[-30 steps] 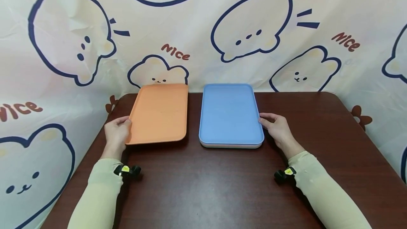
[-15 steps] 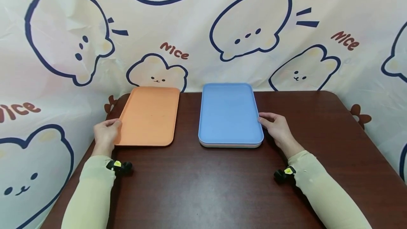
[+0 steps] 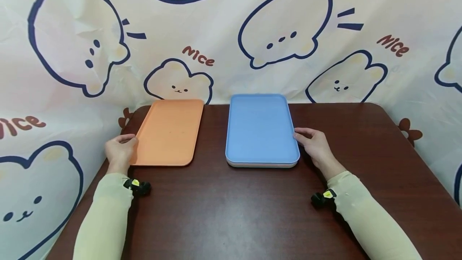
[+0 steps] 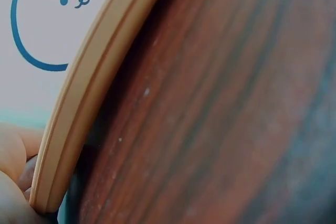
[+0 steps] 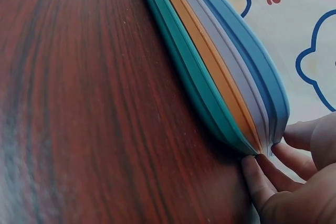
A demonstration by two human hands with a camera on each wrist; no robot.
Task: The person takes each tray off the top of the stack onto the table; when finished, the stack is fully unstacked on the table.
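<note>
At the left, my left hand [image 3: 120, 151] grips the left edge of an orange tray [image 3: 169, 131]. Its rim [image 4: 79, 93] crosses the left wrist view with the fingertips [image 4: 30, 174] at its lower end. To the right of that tray stands a stack of trays with a blue tray [image 3: 260, 129] on top. A lilac tray [image 5: 231, 66], an orange one [image 5: 210, 56] and a teal one [image 5: 189, 72] lie beneath it. My right hand [image 3: 317, 147] holds the stack's right side, fingertips spread along the rims at several levels.
A dark brown wooden table [image 3: 231, 212] carries both the single tray and the stack. Behind it and at the sides hangs a pale curtain [image 3: 223, 23] with cartoon bears and lettering. A strip of bare table separates the orange tray from the stack.
My left hand has carried the orange tray to the left, widening the gap to the stack. In the last half second, its near right corner has shifted slightly left. My right hand stays at the stack.
</note>
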